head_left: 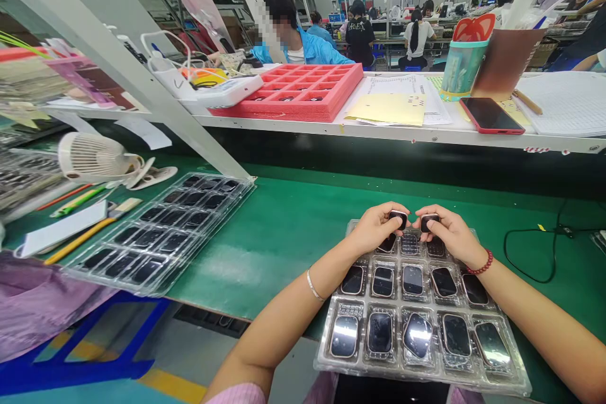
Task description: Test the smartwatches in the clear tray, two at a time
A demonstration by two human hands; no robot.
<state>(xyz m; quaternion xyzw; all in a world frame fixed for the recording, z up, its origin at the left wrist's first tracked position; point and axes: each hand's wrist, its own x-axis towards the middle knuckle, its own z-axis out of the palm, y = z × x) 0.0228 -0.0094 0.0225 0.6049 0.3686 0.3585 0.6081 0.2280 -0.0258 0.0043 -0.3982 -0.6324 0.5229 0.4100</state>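
Note:
A clear plastic tray [398, 306] lies in front of me, tilted over the bench's front edge. Its pockets hold several dark, rounded-square watch faces [380, 332]. Above the tray's far row, my left hand [376, 225] pinches one watch face [398, 219] between thumb and fingers. Close beside it, my right hand [445, 231] grips another watch face [429, 222] the same way. The two hands nearly meet. At least one far-row pocket [409, 243] between them shows only its textured bottom. Part of the far row is hidden under my hands.
A second stacked tray of dark watch faces [187, 214] lies left on the green bench [265, 233]. Beyond it are a white fan [97, 156] and a brush [95, 230]. The shelf carries a red foam tray [303, 91] and a phone [492, 115]. A black cable [530, 274] lies right.

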